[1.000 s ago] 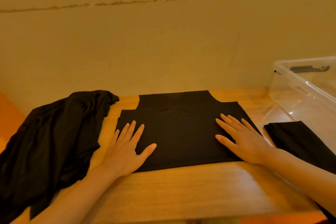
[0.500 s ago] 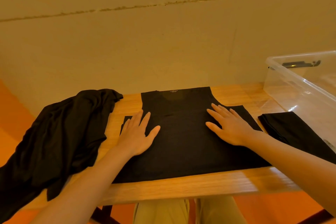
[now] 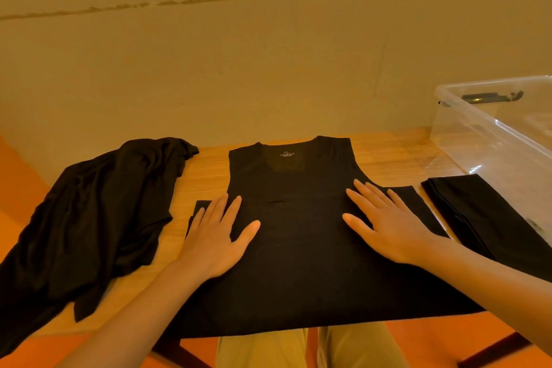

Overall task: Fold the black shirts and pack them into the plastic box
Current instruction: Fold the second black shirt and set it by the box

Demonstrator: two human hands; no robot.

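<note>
Two flat hands on a spread black shirt [image 3: 298, 248]

Shirt lies neck-away on the wooden surface [image 3: 209, 176], hem over its near edge; left hand [image 3: 215, 236] and right hand [image 3: 388, 227] press it, fingers straight, each grip released; folded shirt [image 3: 484, 218] beside the plastic box [image 3: 478, 128]; crumpled shirts [image 3: 98, 212] at left.

A wooden table [image 3: 209, 176] stands against the wall. On it lie a flat black shirt [image 3: 298, 248] in the middle, a crumpled black shirt [image 3: 98, 218] at the left, a folded black shirt [image 3: 484, 212] at the right, and a clear plastic box [image 3: 478, 134] behind it.
</note>
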